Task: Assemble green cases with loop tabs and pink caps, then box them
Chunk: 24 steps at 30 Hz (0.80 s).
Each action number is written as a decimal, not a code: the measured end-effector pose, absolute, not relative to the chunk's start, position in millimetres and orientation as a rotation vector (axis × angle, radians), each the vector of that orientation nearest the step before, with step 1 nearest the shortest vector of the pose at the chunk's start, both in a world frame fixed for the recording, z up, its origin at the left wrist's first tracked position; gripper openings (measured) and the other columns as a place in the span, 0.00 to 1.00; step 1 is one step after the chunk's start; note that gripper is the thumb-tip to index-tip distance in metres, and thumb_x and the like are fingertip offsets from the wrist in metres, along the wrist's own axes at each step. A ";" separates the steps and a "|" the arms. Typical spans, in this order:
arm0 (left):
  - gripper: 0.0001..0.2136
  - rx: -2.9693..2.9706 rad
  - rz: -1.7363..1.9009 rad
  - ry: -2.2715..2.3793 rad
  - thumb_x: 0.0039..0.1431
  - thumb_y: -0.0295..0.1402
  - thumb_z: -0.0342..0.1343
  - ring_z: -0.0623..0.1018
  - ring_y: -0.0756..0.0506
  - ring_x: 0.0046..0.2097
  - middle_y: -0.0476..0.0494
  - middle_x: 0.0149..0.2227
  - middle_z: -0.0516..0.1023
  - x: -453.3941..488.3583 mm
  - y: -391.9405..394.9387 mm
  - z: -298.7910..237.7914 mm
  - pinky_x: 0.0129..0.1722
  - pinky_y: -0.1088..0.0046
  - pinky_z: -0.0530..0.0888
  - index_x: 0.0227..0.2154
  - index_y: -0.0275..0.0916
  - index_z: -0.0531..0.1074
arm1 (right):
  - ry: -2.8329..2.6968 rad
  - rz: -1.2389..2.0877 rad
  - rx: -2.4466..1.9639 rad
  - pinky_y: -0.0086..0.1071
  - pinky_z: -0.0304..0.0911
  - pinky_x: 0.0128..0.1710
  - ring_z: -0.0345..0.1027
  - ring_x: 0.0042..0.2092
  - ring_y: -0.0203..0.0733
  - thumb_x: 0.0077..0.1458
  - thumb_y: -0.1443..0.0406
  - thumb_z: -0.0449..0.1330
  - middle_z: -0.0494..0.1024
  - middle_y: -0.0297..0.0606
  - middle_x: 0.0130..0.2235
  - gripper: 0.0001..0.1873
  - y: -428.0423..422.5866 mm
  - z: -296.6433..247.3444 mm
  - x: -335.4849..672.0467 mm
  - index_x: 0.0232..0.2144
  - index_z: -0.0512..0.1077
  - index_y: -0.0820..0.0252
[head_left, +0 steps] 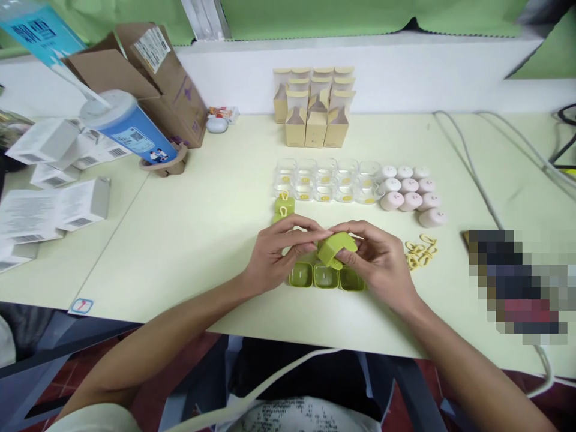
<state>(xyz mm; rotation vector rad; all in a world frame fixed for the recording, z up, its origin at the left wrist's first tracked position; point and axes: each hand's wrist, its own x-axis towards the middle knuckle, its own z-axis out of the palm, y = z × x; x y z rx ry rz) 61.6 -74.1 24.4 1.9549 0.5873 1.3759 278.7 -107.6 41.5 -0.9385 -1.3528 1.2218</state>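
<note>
Between my hands is a small green plastic cover (336, 248) with a rounded lobe, tilted above the table. My right hand (382, 258) grips it with thumb and fingers. At its left edge, the fingertips of my left hand (281, 249) are pinched together; what they hold, if anything, is too small to make out. Just below stand open green square cups (326, 276) in a row, partly covered by my right hand. Two green pieces with yellow loops (284, 207) lie behind my left hand. A pile of loose yellow loops (420, 252) lies right of my right hand.
Behind are rows of clear cups (324, 180), pinkish-white cylinders (409, 201) and open cardboard boxes (317, 126). At left stand a blue drink cup (139, 135), a brown carton (180, 90) and white boxes (31, 213). A cable (468, 156) crosses the right side.
</note>
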 end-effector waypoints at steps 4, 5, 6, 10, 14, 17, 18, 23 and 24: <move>0.10 1.917 1.331 0.604 0.72 0.29 0.67 0.85 0.49 0.43 0.42 0.43 0.87 61.1 -72.8 22.4 0.42 0.74 0.84 0.52 0.43 0.85 | -1.385 1.248 -0.925 0.26 0.74 0.33 0.80 0.36 0.36 0.63 0.65 0.74 0.85 0.34 0.37 0.07 -110.6 43.0 277.1 0.41 0.81 0.54; 0.07 1.915 1.323 0.612 0.72 0.29 0.68 0.85 0.49 0.42 0.42 0.42 0.87 61.4 -72.5 23.1 0.42 0.74 0.83 0.50 0.42 0.85 | -1.403 1.248 -0.924 0.25 0.73 0.33 0.79 0.35 0.35 0.63 0.67 0.73 0.85 0.34 0.37 0.06 -111.9 42.8 276.4 0.41 0.81 0.54; 0.05 1.923 1.317 0.620 0.71 0.29 0.68 0.85 0.49 0.41 0.43 0.40 0.87 61.8 -72.2 24.5 0.42 0.74 0.83 0.47 0.41 0.85 | -1.420 1.244 -0.920 0.25 0.72 0.33 0.79 0.35 0.34 0.64 0.69 0.71 0.85 0.33 0.37 0.06 -113.3 42.4 275.8 0.41 0.81 0.53; 0.02 2.014 1.316 0.628 0.71 0.27 0.67 0.84 0.50 0.39 0.46 0.37 0.86 60.6 -69.4 32.4 0.41 0.76 0.81 0.41 0.40 0.82 | -1.433 1.235 -0.897 0.27 0.72 0.34 0.79 0.37 0.35 0.63 0.71 0.70 0.84 0.32 0.38 0.08 -117.0 40.8 275.0 0.42 0.80 0.52; 0.04 2.200 1.370 0.681 0.72 0.24 0.64 0.83 0.51 0.40 0.46 0.39 0.84 54.5 -65.5 34.6 0.41 0.76 0.81 0.43 0.39 0.81 | -1.537 1.171 -0.913 0.32 0.75 0.37 0.79 0.38 0.38 0.66 0.69 0.69 0.84 0.35 0.42 0.12 -115.9 41.0 278.9 0.50 0.81 0.50; 0.08 2.374 1.457 0.758 0.72 0.21 0.62 0.82 0.51 0.40 0.46 0.40 0.81 51.0 -66.4 30.7 0.39 0.76 0.80 0.47 0.40 0.80 | -1.697 0.984 -0.858 0.35 0.75 0.38 0.77 0.41 0.40 0.67 0.68 0.67 0.83 0.41 0.51 0.20 -114.7 42.5 280.7 0.59 0.79 0.50; 0.09 2.426 1.496 0.772 0.72 0.21 0.62 0.81 0.51 0.40 0.45 0.41 0.80 50.8 -67.7 29.3 0.39 0.76 0.80 0.48 0.40 0.80 | -1.728 0.920 -0.849 0.36 0.76 0.37 0.77 0.43 0.42 0.66 0.66 0.69 0.82 0.43 0.54 0.22 -114.6 43.4 280.4 0.60 0.78 0.50; 0.13 2.634 1.583 0.681 0.74 0.24 0.61 0.81 0.49 0.42 0.44 0.44 0.81 50.1 -67.3 30.2 0.41 0.73 0.82 0.56 0.42 0.79 | -1.807 0.538 -1.000 0.42 0.81 0.46 0.80 0.52 0.49 0.63 0.62 0.74 0.83 0.44 0.52 0.14 -109.1 52.3 280.6 0.50 0.82 0.52; 0.13 2.638 1.573 0.717 0.74 0.25 0.62 0.82 0.48 0.43 0.43 0.45 0.82 47.4 -63.2 31.5 0.42 0.72 0.83 0.57 0.43 0.79 | -1.807 0.520 -1.025 0.42 0.81 0.48 0.81 0.51 0.48 0.64 0.63 0.73 0.83 0.43 0.50 0.12 -105.0 54.9 282.5 0.50 0.82 0.51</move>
